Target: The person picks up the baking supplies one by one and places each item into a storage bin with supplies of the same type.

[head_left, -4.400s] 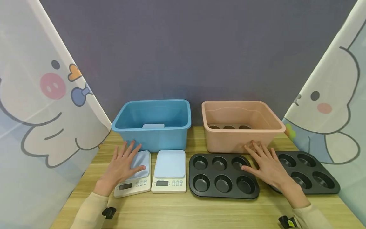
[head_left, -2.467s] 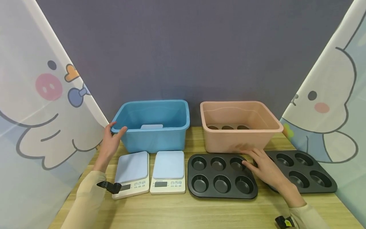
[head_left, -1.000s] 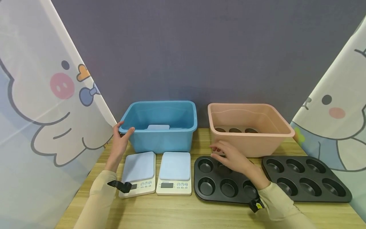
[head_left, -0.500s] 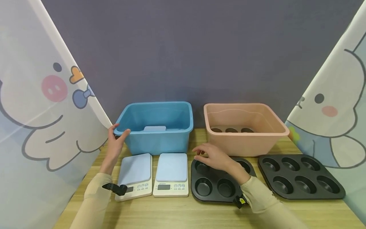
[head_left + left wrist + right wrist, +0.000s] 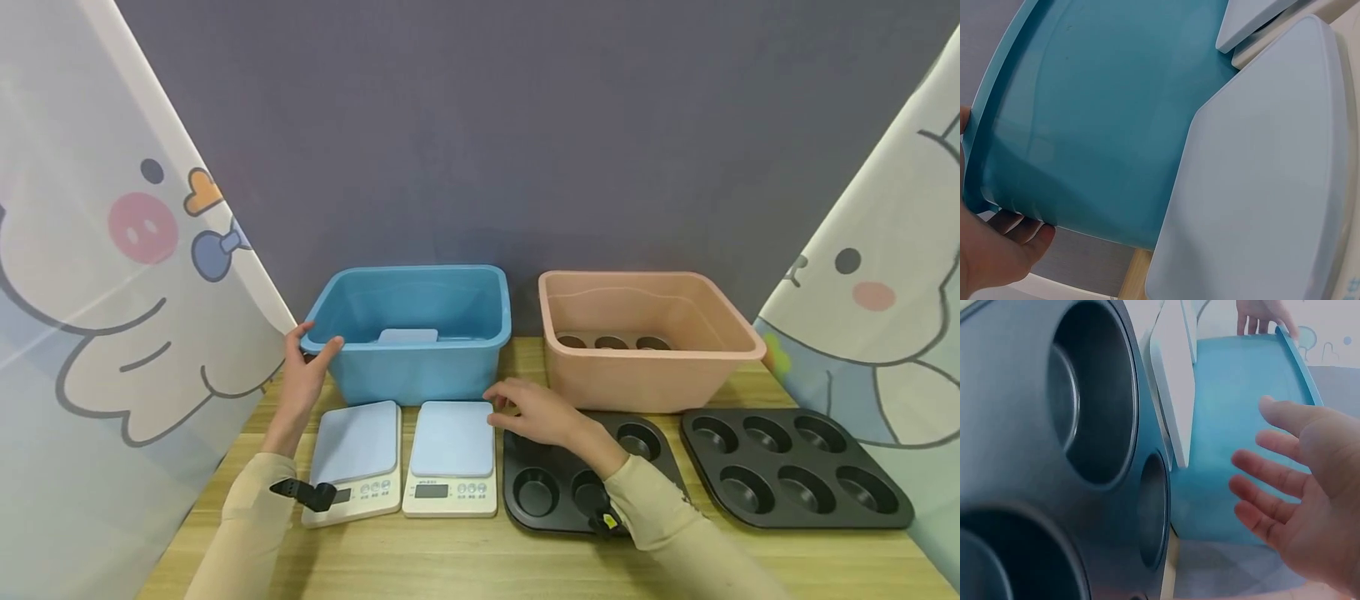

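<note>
Your left hand [image 5: 302, 379] grips the blue tub [image 5: 420, 372] at its eight o'clock corner, fingers curled round the rim; your left forearm comes up from seven o'clock. Your right hand [image 5: 536, 412] reaches in from five o'clock, palm over the far edge of the near muffin tray [image 5: 562, 477]; its fingers point toward nine o'clock, loosely bent and holding nothing, just beside the right scale [image 5: 453, 442]; the head view does not settle whether they touch it.

The blue tub stands at eleven o'clock on the counter [image 5: 435, 567]; in it lies a pale flat piece [image 5: 408, 336], partly hidden by the near wall. The pink tub [image 5: 637, 383] stands at one o'clock; in it sits a muffin tray, three cups showing. The right scale is at the blue tub's five o'clock, the left scale [image 5: 356, 446] at its seven; the near muffin tray is at the pink tub's seven o'clock, the other tray [image 5: 797, 467] at its four.
</note>
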`<state>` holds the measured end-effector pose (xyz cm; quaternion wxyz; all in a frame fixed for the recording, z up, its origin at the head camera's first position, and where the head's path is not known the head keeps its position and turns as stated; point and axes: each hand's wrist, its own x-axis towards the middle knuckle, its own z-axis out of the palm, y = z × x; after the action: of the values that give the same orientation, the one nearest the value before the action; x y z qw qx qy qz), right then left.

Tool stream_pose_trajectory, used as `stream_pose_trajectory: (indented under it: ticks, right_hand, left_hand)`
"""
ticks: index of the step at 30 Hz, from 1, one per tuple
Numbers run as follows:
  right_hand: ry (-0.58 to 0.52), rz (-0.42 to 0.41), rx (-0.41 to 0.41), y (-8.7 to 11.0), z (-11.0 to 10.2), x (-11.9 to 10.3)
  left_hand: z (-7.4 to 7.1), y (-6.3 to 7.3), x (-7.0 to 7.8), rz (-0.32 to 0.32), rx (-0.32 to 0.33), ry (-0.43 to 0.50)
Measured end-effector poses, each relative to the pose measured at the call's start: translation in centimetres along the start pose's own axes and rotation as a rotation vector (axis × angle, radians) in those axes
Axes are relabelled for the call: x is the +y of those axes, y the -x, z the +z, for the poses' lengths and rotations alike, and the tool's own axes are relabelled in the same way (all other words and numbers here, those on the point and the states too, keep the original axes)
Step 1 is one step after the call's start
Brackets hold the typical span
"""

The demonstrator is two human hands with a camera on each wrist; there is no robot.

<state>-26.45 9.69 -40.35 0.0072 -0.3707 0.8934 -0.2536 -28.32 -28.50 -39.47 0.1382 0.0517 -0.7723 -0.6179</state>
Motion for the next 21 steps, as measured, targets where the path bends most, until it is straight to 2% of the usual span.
stream_pose_trajectory:
  ticks: [6, 14, 17, 21]
  right_hand:
    - [0.029, 0.021, -0.039, -0.7, 0.6, -0.2]
    - [0.011, 0.120, -0.072, -1.0, 1.5, -0.1]
    - [0.016, 0.154, -0.087, -1.2, 1.9, 0.0]
    - [0.056, 0.171, -0.123, -1.5, 2.3, 0.3]
  left_hand:
    - [0.2, 0.4, 0.7, -0.025, 0.009, 0.015]
    - [0.5, 1.6, 2.8, -0.036, 0.000, 0.021]
    - [0.5, 1.3, 2.5, -0.049, 0.008, 0.008]
    - [0.2, 0.5, 1.4, -0.059, 0.024, 0.000]
